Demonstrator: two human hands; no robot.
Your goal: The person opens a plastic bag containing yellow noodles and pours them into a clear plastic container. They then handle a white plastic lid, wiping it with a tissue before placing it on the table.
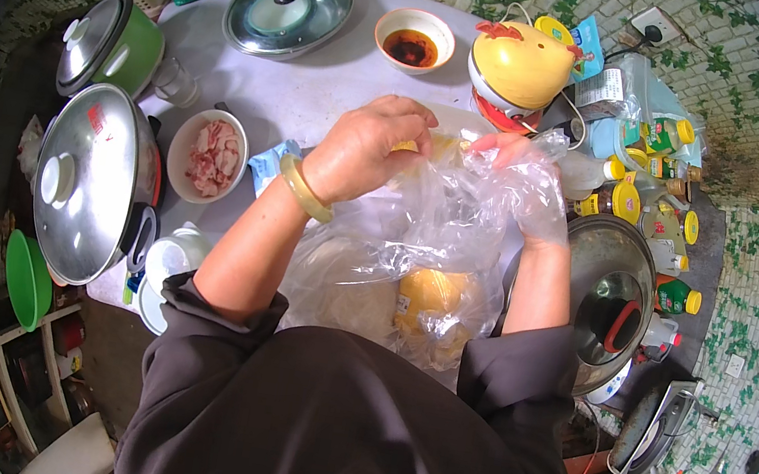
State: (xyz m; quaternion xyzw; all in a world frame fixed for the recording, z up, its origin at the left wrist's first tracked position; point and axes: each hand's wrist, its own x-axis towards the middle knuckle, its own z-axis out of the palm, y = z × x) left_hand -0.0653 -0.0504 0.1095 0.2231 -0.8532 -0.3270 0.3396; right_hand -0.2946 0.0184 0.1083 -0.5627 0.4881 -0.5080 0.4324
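Observation:
My left hand, with a pale bangle on its wrist, has its fingers bent at the edge of a clear plastic bag. Whether its fingertips pinch the film cannot be made out. Crumpled clear film wraps my right hand, whose bent fingers grip the bag on its right side. Something yellow, partly hidden, shows behind my left fingertips. Nearer my body, a yellow package with a small label lies under or inside the clear plastic. Bunched film covers the table in front of me.
Left are a bowl of sliced raw meat, a lidded electric pan and a green cooker. Behind stand a bowl of dark sauce, a lidded pan and a yellow chick-shaped appliance. Several bottles and a lidded wok line the right.

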